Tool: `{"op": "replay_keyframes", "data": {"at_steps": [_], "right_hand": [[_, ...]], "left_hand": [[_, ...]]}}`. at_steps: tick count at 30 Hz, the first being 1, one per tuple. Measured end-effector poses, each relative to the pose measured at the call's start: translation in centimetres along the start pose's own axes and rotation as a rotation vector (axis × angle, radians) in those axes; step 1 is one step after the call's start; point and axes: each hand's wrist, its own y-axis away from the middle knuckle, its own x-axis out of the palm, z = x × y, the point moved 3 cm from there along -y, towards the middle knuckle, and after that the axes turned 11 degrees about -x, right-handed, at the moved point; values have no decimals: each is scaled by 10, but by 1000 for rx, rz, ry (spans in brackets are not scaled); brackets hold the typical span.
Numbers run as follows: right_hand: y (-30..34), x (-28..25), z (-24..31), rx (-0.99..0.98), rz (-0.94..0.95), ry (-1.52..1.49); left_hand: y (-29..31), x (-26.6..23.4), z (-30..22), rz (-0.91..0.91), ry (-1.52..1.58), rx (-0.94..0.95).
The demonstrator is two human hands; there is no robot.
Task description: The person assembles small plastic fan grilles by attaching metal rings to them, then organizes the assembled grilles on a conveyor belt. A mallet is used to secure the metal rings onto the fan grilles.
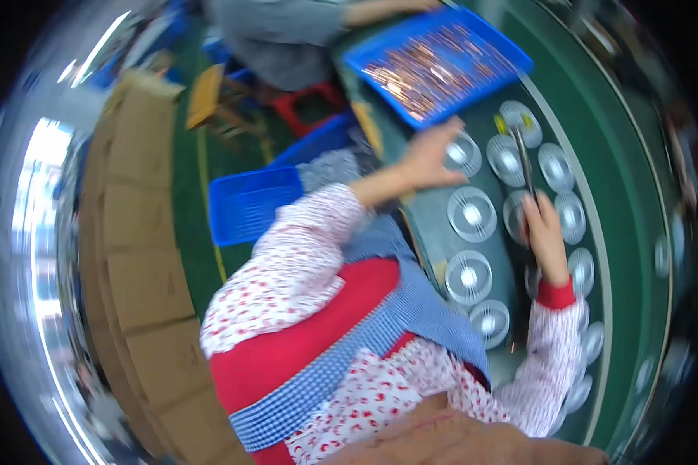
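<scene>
My right hand [544, 232] is wrapped round the dark handle of a small mallet [525, 159]. Its yellow-ended head lies over one of the clear, ribbed round parts at the far end of the rows. My left hand [430, 157] is stretched out with fingers and thumb apart, beside another clear round part [464, 153]; whether it touches that part I cannot tell. Nearer to me, more such discs, including a round part with a bright centre [471, 214], stand in rows on the dark green work surface [434, 221]. My right hand partly covers some of them.
A blue tray [423, 120] of thin copper-coloured pieces [434, 74] stands beyond my left hand. Another person in grey [279, 46] sits at the far left, near a red stool [306, 108]. Cardboard boxes [151, 287] and a blue bin [256, 205] are to the left.
</scene>
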Motion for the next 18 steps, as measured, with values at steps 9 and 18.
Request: {"op": "replay_keyframes", "data": {"at_steps": [9, 18], "right_hand": [[28, -9, -20, 147, -180, 17], [22, 21, -6, -151, -120, 739]], "left_hand": [[5, 4, -15, 120, 31, -7], [5, 8, -19, 163, 98, -95]]}}
